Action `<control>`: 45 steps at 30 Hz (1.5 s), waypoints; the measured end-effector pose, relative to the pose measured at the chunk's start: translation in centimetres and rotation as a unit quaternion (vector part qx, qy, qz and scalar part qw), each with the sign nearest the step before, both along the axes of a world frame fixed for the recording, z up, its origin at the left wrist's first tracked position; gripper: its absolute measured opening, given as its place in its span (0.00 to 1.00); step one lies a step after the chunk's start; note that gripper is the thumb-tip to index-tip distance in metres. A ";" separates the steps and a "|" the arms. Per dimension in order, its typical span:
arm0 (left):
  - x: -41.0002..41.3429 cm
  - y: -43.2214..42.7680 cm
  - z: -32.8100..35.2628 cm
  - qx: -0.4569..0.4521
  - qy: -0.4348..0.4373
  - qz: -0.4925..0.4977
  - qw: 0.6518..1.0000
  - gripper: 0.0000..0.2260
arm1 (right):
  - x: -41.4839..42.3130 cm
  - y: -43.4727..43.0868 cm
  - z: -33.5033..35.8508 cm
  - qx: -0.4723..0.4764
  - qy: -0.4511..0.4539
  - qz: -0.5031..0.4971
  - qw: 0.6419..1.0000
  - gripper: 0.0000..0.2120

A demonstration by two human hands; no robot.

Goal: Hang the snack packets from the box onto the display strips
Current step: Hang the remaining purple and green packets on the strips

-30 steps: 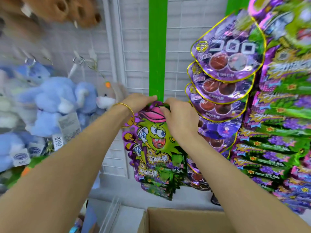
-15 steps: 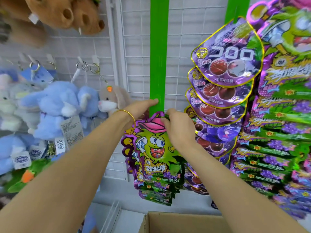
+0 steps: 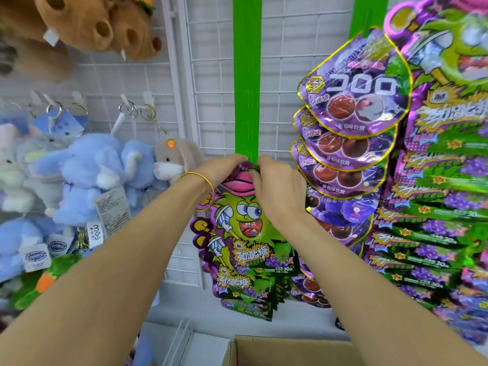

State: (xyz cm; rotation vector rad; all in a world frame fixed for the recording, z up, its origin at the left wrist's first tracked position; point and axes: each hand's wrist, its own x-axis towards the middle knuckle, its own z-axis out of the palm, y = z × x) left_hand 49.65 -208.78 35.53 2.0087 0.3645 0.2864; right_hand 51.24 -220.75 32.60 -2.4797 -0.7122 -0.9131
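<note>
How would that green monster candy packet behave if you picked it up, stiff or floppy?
Probably floppy: the candy packet looks like thin glossy film. Likely light, since the left hand and right hand hold it by its top edge alone at the green strip. Its shiny surface may be slippery.

Blue plush elephants (image 3: 87, 175) and a grey plush rabbit (image 3: 173, 161) hang beneath brown plush toys (image 3: 100, 25).
</note>
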 end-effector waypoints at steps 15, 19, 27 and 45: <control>0.4 0.4 -0.9 -0.033 -0.008 0.013 0.999 0.13 | 0.1 -0.3 -1.2 0.016 0.022 0.001 1.000 0.10; 0.1 0.7 -1.2 -0.006 0.004 0.007 1.000 0.19 | 0.3 -0.4 -1.9 0.021 0.053 0.019 0.998 0.11; -2.1 1.2 -4.6 0.174 -0.087 -0.049 0.980 0.16 | 0.1 -1.3 -2.9 0.001 0.103 0.043 0.994 0.14; -11.0 -6.3 -18.9 0.109 -0.002 -0.099 0.989 0.16 | -8.2 -14.1 -36.1 -0.038 0.588 -0.006 0.808 0.23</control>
